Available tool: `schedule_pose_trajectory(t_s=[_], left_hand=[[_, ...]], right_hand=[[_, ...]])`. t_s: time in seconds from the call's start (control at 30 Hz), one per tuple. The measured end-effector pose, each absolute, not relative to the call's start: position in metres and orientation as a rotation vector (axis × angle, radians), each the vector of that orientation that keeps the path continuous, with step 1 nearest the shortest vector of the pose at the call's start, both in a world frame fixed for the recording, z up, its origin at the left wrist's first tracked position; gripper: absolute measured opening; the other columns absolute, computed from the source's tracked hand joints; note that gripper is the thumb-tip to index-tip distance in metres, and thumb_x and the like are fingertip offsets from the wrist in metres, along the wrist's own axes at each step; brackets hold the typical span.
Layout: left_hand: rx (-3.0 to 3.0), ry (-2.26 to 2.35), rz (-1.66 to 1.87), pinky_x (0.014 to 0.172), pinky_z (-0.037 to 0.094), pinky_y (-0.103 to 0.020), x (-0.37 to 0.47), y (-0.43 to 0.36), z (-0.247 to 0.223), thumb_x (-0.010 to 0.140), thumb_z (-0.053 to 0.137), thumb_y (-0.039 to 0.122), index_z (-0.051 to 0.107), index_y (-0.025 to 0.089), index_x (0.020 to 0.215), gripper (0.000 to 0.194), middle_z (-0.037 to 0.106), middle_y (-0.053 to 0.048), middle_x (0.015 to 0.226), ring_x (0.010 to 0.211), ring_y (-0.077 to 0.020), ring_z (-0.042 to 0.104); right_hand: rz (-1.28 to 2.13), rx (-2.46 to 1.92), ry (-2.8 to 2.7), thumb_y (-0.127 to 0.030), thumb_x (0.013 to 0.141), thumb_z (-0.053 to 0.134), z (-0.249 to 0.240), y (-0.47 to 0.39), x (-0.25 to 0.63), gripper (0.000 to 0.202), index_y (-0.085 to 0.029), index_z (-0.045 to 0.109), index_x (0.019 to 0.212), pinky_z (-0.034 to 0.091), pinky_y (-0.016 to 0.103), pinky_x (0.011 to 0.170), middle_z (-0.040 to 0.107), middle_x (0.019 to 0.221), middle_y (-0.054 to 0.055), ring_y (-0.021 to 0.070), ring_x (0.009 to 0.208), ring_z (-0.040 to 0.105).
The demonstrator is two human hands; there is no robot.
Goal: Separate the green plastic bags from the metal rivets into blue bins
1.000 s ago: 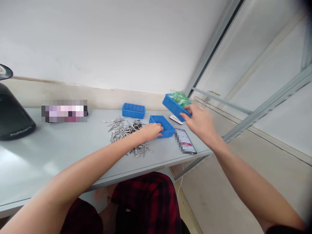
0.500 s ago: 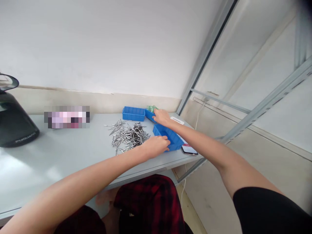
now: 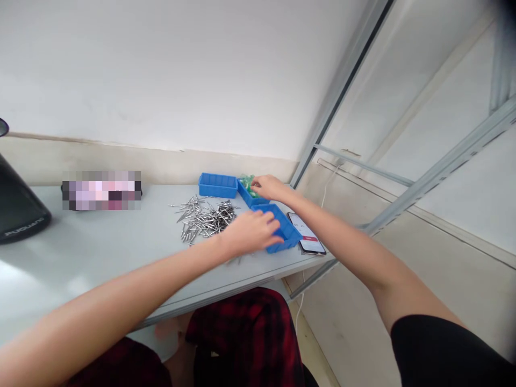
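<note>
Pins [image 3: 207, 217], thin and shiny, lie in a messy heap on the grey table [image 3: 105, 247]. The left hand [image 3: 255, 231] is over the right side of the heap, by the left side of the near box [image 3: 282, 245]. Its fingers are bent and a little apart. It is hard to tell if they hold anything small, or if they touch the box.

The right hand [image 3: 269, 186] is at the green box [image 3: 245, 195], the blue one with green bags [image 3: 246, 181] in it. Its thumb and fingers are close together at the bags. You cannot tell if they pinch a bag or the rim.

The green box sits between the near box and the back box [image 3: 217, 190], which stands behind the pins, near the wall [image 3: 181, 75]. All three boxes are blue. A phone [image 3: 312, 244] lies just to the right of the near box, its screen lit. Far to the left stands a black bottle [image 3: 20, 204].
</note>
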State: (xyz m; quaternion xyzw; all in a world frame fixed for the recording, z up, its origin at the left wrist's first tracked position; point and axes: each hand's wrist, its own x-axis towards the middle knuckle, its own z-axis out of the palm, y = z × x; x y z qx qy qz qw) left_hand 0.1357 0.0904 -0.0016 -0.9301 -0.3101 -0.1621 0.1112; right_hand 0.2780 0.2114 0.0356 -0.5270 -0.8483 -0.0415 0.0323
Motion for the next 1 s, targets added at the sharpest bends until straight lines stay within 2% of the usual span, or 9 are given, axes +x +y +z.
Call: schedule_pose_trajectory(t_s=[0.13,0.23,0.33,0.43,0.63,0.77,1.0], left_hand=[[-2.533,-1.427,-0.618,0.091,0.047,-0.033,0.078,0.157,0.027,0.101,0.033,0.036,0.063,0.017,0.118,0.039,0.065,-0.011,0.116,0.108,-0.0234,0.060],[-2.522,-1.575,-0.404,0.100,0.042,-0.035,0.037,0.214,0.019,0.095,0.043,0.025,0.064,0.017,0.122,0.036,0.063,-0.012,0.125,0.118,-0.0259,0.056],[-2.559,-1.665,-0.230,0.103,0.040,-0.034,0.020,0.244,-0.005,0.091,0.047,0.026,0.061,0.020,0.128,0.040,0.062,-0.011,0.130,0.120,-0.0251,0.056],[-2.547,-1.737,-0.064,0.097,0.044,-0.032,0.021,0.249,-0.022,0.094,0.044,0.029,0.064,0.018,0.122,0.037,0.065,-0.013,0.126,0.114,-0.0253,0.060],[-2.554,-1.778,-0.154,0.093,0.046,-0.030,0.028,0.241,-0.032,0.097,0.038,0.027,0.064,0.020,0.121,0.035,0.069,-0.011,0.122,0.110,-0.0233,0.064],[-2.598,-1.751,-0.158,0.093,0.046,-0.031,0.031,0.232,-0.031,0.098,0.039,0.026,0.063,0.020,0.122,0.035,0.069,-0.010,0.121,0.111,-0.0238,0.064],[-2.648,-1.705,-0.114,0.088,0.049,-0.033,0.036,0.212,-0.024,0.097,0.040,0.026,0.065,0.018,0.120,0.035,0.071,-0.013,0.116,0.105,-0.0266,0.066]], right_hand=[[-0.002,-1.493,-2.642,-0.031,0.092,0.052,0.035,0.190,0.309,0.032,-0.019,0.066,0.119,0.049,0.032,0.088,0.071,0.115,0.008,0.0220,0.100,0.066],[0.086,-1.394,-2.735,-0.037,0.087,0.061,0.021,0.175,0.332,0.048,-0.023,0.058,0.133,0.047,0.036,0.098,0.061,0.133,0.009,0.0247,0.116,0.060],[0.124,-1.356,-2.793,-0.041,0.080,0.071,0.005,0.172,0.345,0.067,-0.024,0.050,0.141,0.042,0.041,0.106,0.050,0.146,0.011,0.0280,0.128,0.052],[0.115,-1.387,-2.771,-0.040,0.077,0.073,-0.008,0.181,0.345,0.075,-0.024,0.045,0.145,0.040,0.044,0.109,0.045,0.149,0.013,0.0299,0.133,0.047],[0.018,-1.383,-2.697,-0.039,0.087,0.063,-0.024,0.192,0.336,0.061,-0.019,0.046,0.143,0.041,0.042,0.106,0.051,0.141,0.015,0.0287,0.129,0.050],[-0.086,-1.435,-2.630,-0.038,0.089,0.061,-0.032,0.191,0.332,0.056,-0.017,0.047,0.139,0.043,0.042,0.103,0.055,0.132,0.015,0.0289,0.123,0.053],[-0.159,-1.478,-2.606,-0.038,0.090,0.060,-0.036,0.190,0.326,0.051,-0.016,0.050,0.135,0.043,0.043,0.102,0.055,0.130,0.016,0.0292,0.122,0.053]])
